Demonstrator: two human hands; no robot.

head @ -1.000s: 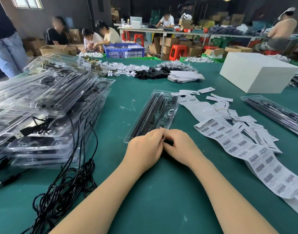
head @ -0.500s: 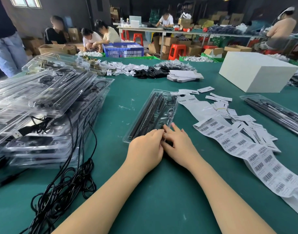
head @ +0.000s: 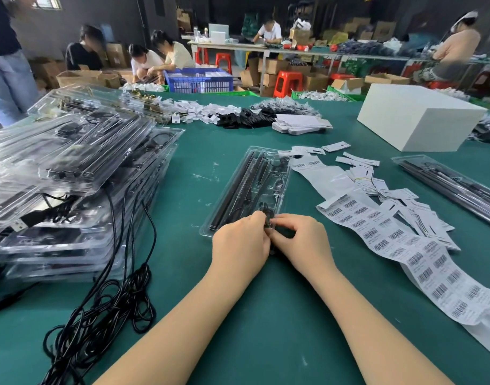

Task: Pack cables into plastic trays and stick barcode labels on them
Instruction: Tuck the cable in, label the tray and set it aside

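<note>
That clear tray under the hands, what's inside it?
The clear tray holds long black strips and coiled black cable. Its near end is covered by the left hand and right hand, pinching something small and dark.

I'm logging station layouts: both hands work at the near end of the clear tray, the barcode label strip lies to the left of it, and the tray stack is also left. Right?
Not quite. The head view shows the barcode label strip lying right of the clear tray, not left. The rest holds: left hand and right hand work at its near end, tray stack on the left.
</note>
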